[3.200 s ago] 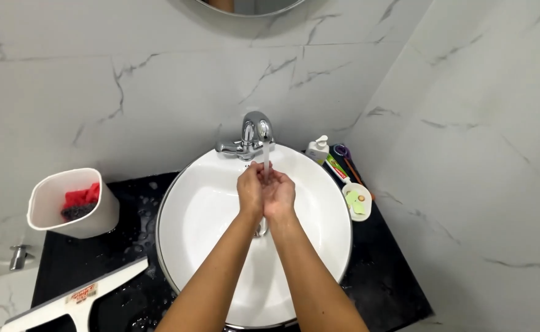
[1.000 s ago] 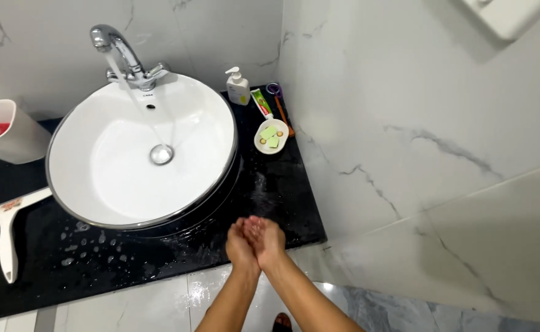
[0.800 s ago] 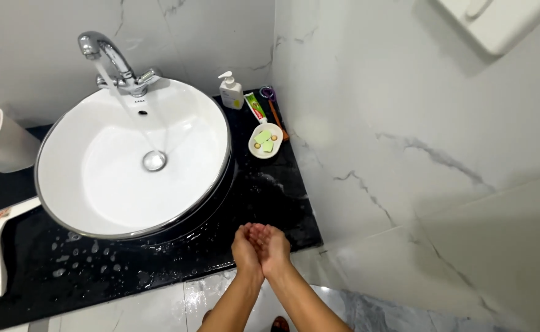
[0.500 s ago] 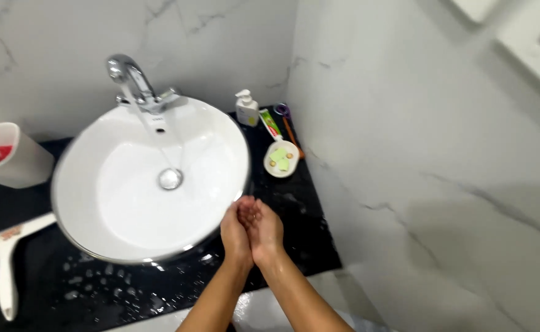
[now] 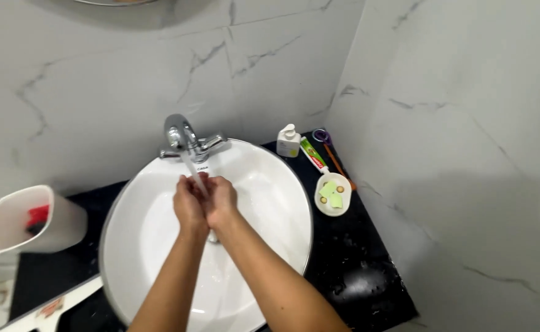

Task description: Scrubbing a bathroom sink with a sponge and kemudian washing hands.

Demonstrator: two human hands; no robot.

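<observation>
Back over white basin (image 5: 270, 184) from tabletop edge | left hand (image 5: 189, 203), right hand (image 5: 221, 200) pressed together under tap (image 5: 182, 136) stream at 12 o'clock | fingers curled, holding nothing | rinsing under way

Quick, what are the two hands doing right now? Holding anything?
Left hand: holds nothing, pressed against the other hand under the tap's water.
Right hand: holds nothing, pressed against the left, over the sink.

Even, bright light, probably from overhead. Soft glare on the basin (image 5: 270, 184) and wet worktop (image 5: 356, 276). Slight motion blur, mild wide-angle bend at edges.
</observation>
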